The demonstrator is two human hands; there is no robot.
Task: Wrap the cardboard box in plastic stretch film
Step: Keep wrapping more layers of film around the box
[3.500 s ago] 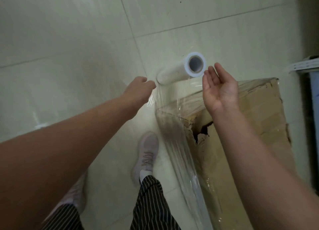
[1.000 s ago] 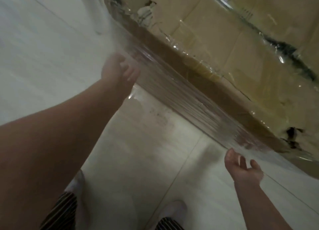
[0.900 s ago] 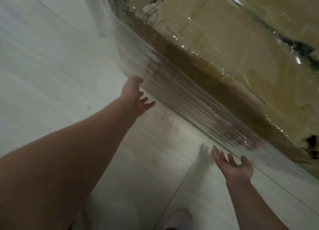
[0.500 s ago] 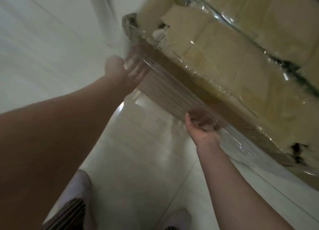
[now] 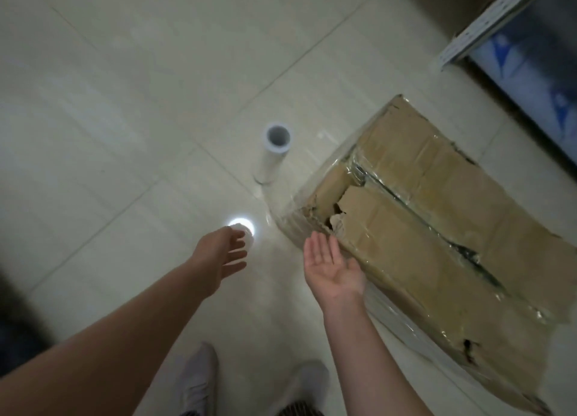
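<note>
A worn, torn cardboard box (image 5: 437,228) lies on the tiled floor at the right, with clear stretch film over its top and near side. The white film roll (image 5: 274,151) stands upright on the floor just left of the box's far corner, and a sheet of film runs from it to the box. My left hand (image 5: 223,256) hovers over the floor, fingers loosely spread, holding nothing. My right hand (image 5: 332,265) is held palm up with straight fingers beside the box's near edge, also holding nothing.
A white metal shelf rail (image 5: 487,22) and a blue patterned surface (image 5: 530,72) stand at the far right. A bright light reflection (image 5: 240,223) shines on the tiles by my left hand. My two grey shoes (image 5: 199,381) are at the bottom.
Both hands have come off the box's film-covered side and now hover free. The view has risen, so the box lies below me and the roll is in sight.
</note>
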